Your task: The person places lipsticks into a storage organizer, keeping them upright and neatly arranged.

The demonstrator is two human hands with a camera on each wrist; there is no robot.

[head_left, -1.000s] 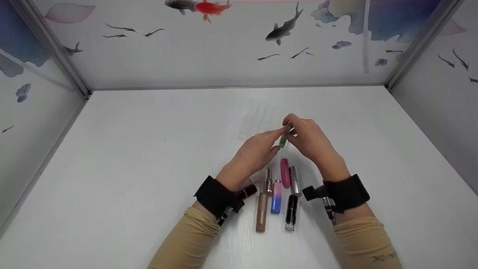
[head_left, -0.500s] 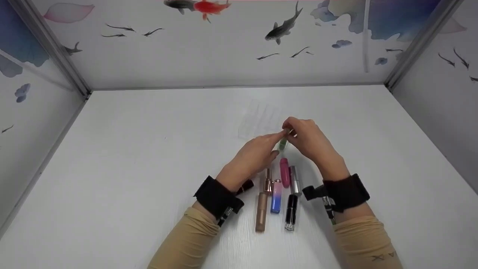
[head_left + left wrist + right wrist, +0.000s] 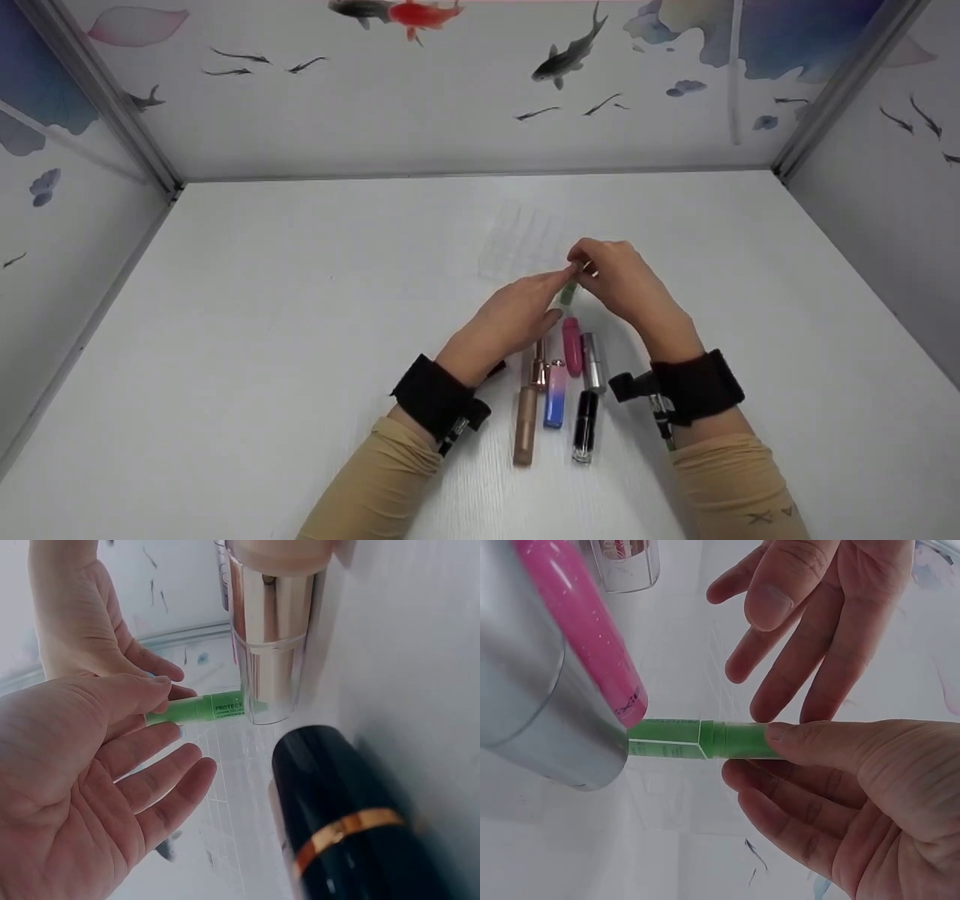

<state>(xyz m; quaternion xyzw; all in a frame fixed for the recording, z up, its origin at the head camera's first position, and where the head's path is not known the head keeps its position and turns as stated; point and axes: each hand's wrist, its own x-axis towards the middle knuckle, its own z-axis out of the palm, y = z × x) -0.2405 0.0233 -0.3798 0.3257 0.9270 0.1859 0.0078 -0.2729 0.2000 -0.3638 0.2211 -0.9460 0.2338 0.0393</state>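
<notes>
My right hand (image 3: 626,281) pinches one end of a slim green lip balm tube (image 3: 568,294) between thumb and fingers. The tube (image 3: 671,738) has printed lettering and a plain end, which lies in the right hand's grip. Beside it, my left hand (image 3: 510,315) is held with fingers loosely extended, fingertips right at the gripped end. In the right wrist view the left thumb (image 3: 771,607) stands apart from the tube. Just below the tube's free end lies a pink glittery tube (image 3: 572,346), alongside a silver tube (image 3: 592,363).
Nearer the body lie a rose-gold tube (image 3: 538,367), a pink-to-blue tube (image 3: 555,395), a tan tube (image 3: 525,427) and a black bottle (image 3: 585,426). A black tube with a gold band (image 3: 349,832) sits under the left wrist. Behind the hands is a clear compartmented tray (image 3: 517,240).
Both hands and the green lip balm have moved slightly toward the body, bringing the tube's free end close to the pink tube. The left forearm now covers more of the black tube.
</notes>
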